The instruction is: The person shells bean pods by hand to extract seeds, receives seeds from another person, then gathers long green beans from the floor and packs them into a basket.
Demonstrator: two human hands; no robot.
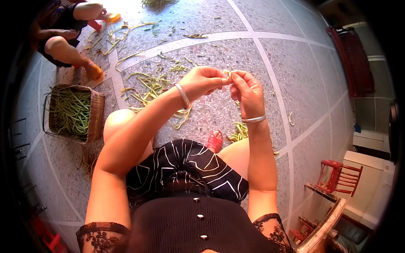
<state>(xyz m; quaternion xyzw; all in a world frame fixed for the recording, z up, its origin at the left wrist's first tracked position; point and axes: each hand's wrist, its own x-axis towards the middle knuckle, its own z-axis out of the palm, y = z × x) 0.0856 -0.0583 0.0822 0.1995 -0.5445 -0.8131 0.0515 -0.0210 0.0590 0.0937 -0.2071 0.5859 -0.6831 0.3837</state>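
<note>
Both bare arms reach forward over the lap, elbows bent, and I see the hands meet above the speckled floor [211, 101]. The left hand [204, 82] comes in from the left, palm turned inward, thumb and fingers pinched together. The right hand [249, 90] stands more upright beside it, fingers curled, thumb against the fingertips. Between them both grip a small yellowish bean piece [229, 76], too small for me to make out fully. A silver bangle circles each wrist.

To the left, a woven basket [98, 111] holds many long green beans [71, 111], heaped inside. I find loose pods [147, 88] scattered on the floor, far and left of the hands, and a small green pile [239, 133] near the red sandal [214, 141]. At far left, another person [61, 46] sits with bent knees.
</note>
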